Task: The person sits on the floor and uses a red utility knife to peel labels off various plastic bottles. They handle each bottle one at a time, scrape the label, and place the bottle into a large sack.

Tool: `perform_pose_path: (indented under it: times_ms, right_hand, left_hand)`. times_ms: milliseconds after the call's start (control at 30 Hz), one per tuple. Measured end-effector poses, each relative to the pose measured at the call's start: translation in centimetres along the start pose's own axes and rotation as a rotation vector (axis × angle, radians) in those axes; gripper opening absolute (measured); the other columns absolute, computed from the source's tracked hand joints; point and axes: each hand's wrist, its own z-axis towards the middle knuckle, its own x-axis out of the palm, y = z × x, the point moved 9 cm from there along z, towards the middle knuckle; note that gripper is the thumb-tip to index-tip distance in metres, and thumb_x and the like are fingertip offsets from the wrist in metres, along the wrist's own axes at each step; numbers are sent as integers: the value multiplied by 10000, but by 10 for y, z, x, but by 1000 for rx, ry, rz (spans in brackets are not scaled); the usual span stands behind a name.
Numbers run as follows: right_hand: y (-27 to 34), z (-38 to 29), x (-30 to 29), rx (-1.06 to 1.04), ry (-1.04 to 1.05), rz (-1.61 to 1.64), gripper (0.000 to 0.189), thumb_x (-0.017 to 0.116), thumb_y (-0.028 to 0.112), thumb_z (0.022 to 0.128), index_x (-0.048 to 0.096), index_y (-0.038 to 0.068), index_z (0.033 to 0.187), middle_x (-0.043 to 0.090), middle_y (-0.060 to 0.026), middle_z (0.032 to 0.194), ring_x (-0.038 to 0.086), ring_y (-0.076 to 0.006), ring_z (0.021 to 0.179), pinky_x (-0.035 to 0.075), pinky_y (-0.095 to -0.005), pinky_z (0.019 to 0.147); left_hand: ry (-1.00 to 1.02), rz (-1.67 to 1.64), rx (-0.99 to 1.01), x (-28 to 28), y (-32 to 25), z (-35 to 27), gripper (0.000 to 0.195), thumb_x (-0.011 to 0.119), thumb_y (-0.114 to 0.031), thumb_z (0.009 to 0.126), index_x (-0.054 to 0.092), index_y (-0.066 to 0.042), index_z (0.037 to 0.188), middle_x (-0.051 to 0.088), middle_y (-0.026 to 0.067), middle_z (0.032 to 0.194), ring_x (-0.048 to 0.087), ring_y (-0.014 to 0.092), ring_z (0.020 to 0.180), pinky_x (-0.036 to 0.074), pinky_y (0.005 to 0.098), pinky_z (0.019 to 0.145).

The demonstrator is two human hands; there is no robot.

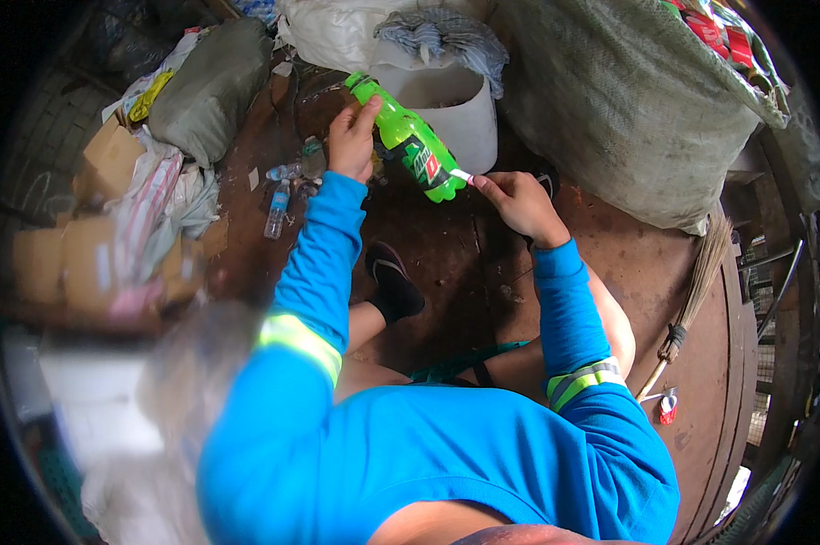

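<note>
My left hand (pixel 353 138) grips a green plastic Mountain Dew bottle (pixel 410 136) by its neck. It is held tilted above the floor, neck towards the upper left and base towards the lower right. A dark label wraps its lower half. In my right hand (pixel 519 204) is a small, thin white and pink object (pixel 462 176), pinched between thumb and fingers. Its tip meets the bottle near the label's lower edge; I cannot tell what kind of tool it is. Just behind the bottle stands a whitish plastic container (pixel 475 126) with its top open.
Small clear plastic bottles (pixel 276 210) lie on the brown floor at left. A large woven sack (pixel 614 116) with crushed cans (pixel 713 37) bulges at upper right. A stick broom (pixel 697 286) lies at right. Cardboard (pixel 90 262) and a grey-green sack (pixel 212 88) crowd the left.
</note>
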Motion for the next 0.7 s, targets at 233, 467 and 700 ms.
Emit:
perform_pose_path:
  times_ms: [233,467,700]
  right_hand:
    - [12,-3,2,-88,-14,-106,471,560,499,877,714,55,845,628,-189,684,623,-370,732,483,-436,673]
    - [28,-8,-2,-107,-231,-399,399,660,482,803,737,92,844,653,-114,680,636,-287,610,487,-365,548]
    - [41,-16,30,-262,-402,-451,363,662,466,794,710,114,720,614,-85,599,598,-276,517,462,-371,482]
  left_hand:
    - [90,62,57,14,4,-5,239,651,-188,901,642,20,1018,657,32,937,577,91,847,454,251,782]
    - [-31,259,75,15,9,-9,255,738,-179,826,651,8,977,666,34,887,590,95,775,469,255,730]
    - [-273,501,-72,-23,43,-1,378,806,-329,720,662,-8,859,686,97,826,635,173,733,496,317,692]
